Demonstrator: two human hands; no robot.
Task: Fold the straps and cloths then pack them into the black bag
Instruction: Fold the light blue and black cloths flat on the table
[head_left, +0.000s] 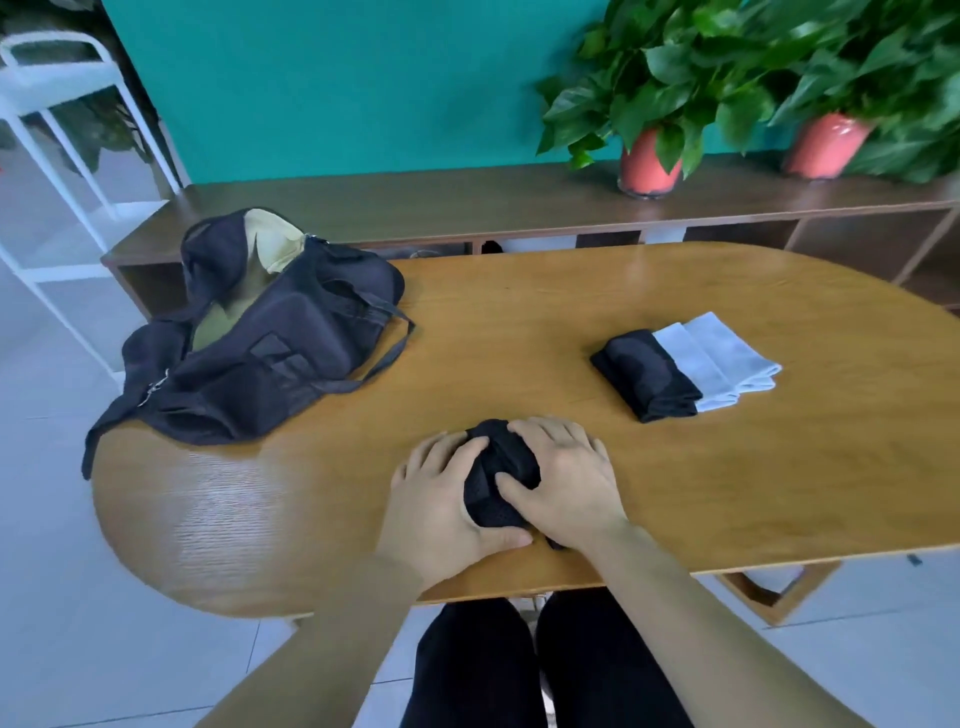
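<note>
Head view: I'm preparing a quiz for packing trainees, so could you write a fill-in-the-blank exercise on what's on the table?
1. The black bag, its top open, lies at the ____ end of the table.
2. The left hand and right hand grip a bundled strap coloured ____.
3. Beside the folded black cloth lie ____ pale cloths, also folded.

Missing words: left; black; two.

Glossy wooden table (571, 312), cloth bag (291, 332)
</note>
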